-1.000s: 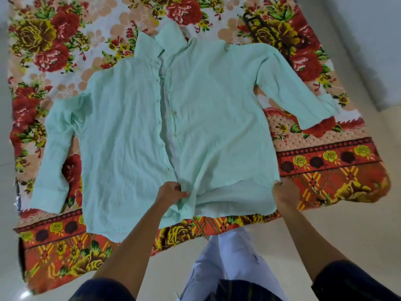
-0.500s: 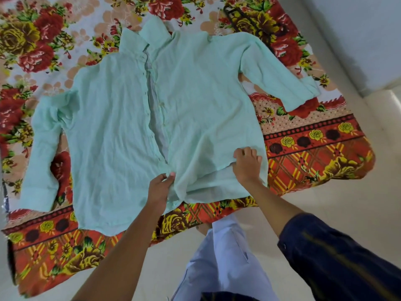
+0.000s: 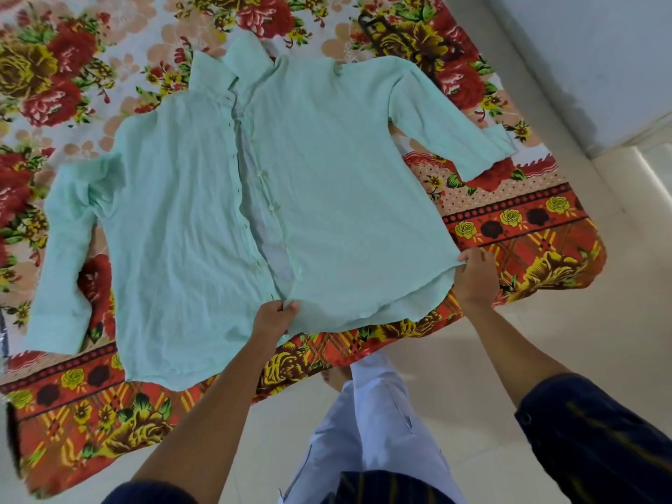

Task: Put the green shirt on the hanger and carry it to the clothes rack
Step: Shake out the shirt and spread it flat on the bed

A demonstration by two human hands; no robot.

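Note:
The pale green shirt [image 3: 327, 183] lies spread flat, front up and unbuttoned, on a flowered bedsheet [image 3: 527, 227], collar at the far end and both sleeves out to the sides. My left hand [image 3: 272, 318] pinches the bottom hem at the front opening. My right hand [image 3: 474, 276] grips the hem's right corner at the side seam. A dark hanger [image 3: 381, 30] lies on the sheet beyond the shirt's right shoulder, only partly visible.
The bed's near edge runs across the lower view, with pale tiled floor [image 3: 545, 340] below and to the right. My legs in light trousers [image 3: 374, 431] stand at the bed's edge. A white wall [image 3: 600, 49] rises at the far right.
My right hand slid from the middle of the right panel's hem out to its right corner, pulling the panel flat. The left hand kept its hold at the front opening.

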